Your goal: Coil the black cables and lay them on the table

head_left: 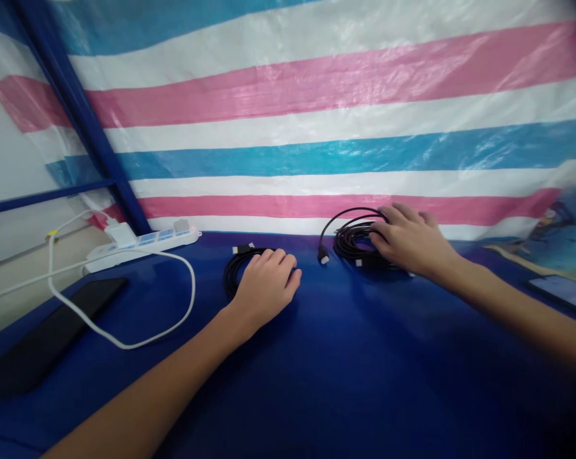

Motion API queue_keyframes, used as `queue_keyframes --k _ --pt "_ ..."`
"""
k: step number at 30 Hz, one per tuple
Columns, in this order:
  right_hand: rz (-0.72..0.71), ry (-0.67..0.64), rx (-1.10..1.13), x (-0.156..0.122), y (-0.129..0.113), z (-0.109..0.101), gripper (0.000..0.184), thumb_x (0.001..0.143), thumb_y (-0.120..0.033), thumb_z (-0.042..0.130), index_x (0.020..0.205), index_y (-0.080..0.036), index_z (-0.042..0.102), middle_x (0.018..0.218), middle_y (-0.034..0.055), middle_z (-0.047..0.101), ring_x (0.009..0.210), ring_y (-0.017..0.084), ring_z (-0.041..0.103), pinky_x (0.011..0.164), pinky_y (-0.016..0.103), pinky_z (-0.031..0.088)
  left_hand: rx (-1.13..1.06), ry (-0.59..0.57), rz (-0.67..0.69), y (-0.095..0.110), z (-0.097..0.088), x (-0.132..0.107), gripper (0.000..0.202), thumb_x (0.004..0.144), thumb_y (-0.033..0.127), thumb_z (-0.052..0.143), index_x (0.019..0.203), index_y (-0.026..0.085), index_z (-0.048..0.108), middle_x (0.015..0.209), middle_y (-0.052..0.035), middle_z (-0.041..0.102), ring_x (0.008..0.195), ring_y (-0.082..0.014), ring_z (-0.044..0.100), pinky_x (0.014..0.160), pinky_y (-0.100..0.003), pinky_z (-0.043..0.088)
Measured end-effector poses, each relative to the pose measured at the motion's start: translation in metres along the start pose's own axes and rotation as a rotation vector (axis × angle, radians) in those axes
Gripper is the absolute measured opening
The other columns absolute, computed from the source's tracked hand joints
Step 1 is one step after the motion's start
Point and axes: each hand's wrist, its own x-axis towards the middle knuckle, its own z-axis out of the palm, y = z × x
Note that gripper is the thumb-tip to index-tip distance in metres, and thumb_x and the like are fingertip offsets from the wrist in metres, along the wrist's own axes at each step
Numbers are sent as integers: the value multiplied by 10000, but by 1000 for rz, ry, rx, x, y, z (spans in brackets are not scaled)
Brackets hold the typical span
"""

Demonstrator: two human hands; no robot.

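A coiled black cable lies left of centre, with a metal-tipped plug at its top edge. Over this coil's right part rests my left hand, palm down, fingers bent around it. Farther right is a thicker coil of black cable. One end loops out leftward to a plug on the table. My right hand is at this coil's right side, thumb and fingers apart and slightly blurred. Its palm side and its exact contact with the cable are hidden.
A white power strip with a plugged-in charger stands back left. Its white cord loops over the blue table. A flat black object lies left, a phone-like slab right. Striped sheeting hangs behind.
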Motion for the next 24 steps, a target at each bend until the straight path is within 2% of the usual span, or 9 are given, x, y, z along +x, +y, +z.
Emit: queue_keyframes --k 3,6,8,10,13,16,19,24 --pt "172 -104 34 5 24 6 210 872 -288 544 912 -113 654 1150 130 588 1111 275 534 966 525 398 -108 -23 -6 11 1 20 230 908 246 389 958 169 599 976 -64 632 972 -211 551 909 -385 424" --pt "350 -142 133 -4 43 16 298 904 -357 545 1090 -130 594 1109 82 592 1024 175 569 925 408 470 -247 -65 -77 28 14 64 243 897 245 459 1097 158 564 1125 -79 599 1049 -198 545 940 -386 442" --pt "482 -116 225 -14 52 27 359 919 -359 525 1203 -140 538 1174 95 561 1030 178 570 902 393 492 -336 -121 -180 42 29 99 354 911 360 482 1190 146 521 1209 -104 552 1061 -197 554 911 -406 477" --pt "611 -90 328 -22 59 38 388 928 -355 511 1256 -149 502 1200 103 546 1022 177 575 882 385 507 -411 -234 -277 57 46 131 403 904 434 489 1179 144 538 1141 -96 585 971 -179 593 839 -379 519" --pt "736 -71 478 -31 66 52 369 934 -354 501 1245 -156 513 1162 96 566 984 163 587 866 371 516 -466 -384 -378 77 65 164 366 886 400 541 1135 134 567 1096 -86 603 944 -171 604 817 -369 532" --pt "779 -21 600 -34 70 58 370 931 -351 506 1245 -155 514 1169 96 565 995 166 586 871 373 515 -488 -463 -454 88 71 184 337 881 355 561 1134 133 568 1104 -85 600 957 -174 603 817 -368 536" --pt "797 42 665 -34 75 63 385 922 -358 524 1245 -149 514 1177 98 561 1016 175 580 881 385 510 -517 -447 -482 94 69 200 332 882 344 560 1139 134 567 1114 -85 598 970 -179 602 828 -375 535" --pt "803 121 692 -35 87 74 343 921 -360 524 1181 -138 552 1139 87 575 990 168 584 861 368 515 -570 -255 -458 113 76 219 319 873 329 576 1149 169 573 1184 -86 573 1070 -199 570 899 -390 504"
